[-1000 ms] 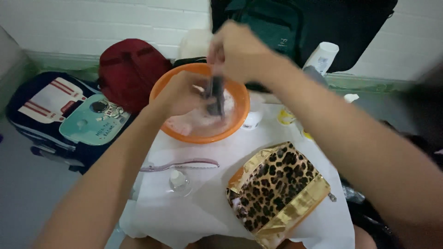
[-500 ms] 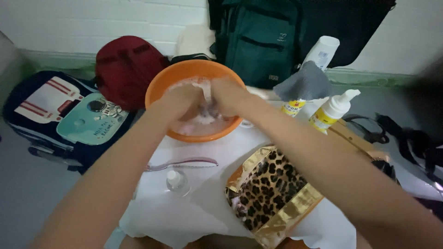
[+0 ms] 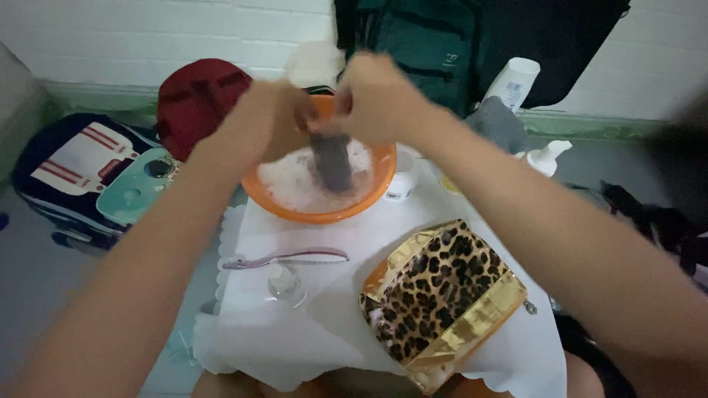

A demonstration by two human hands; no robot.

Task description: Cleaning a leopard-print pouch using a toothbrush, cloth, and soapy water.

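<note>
White-clothed table (image 3: 310, 324) bears an orange basin (image 3: 324, 210); both hands' (image 3: 269, 121) grip closed on grey cloth (image 3: 332, 162).

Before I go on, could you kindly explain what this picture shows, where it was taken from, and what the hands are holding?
The camera sits on a person's head and looks down at their own bare hands. The left hand and right hand together hold a dark grey, blurred object over a round orange plastic basin of white foam. The basin stands on a white cloth, beside a leopard-print pouch with gold trim, a pale pink toothbrush and a small clear cap.
</note>
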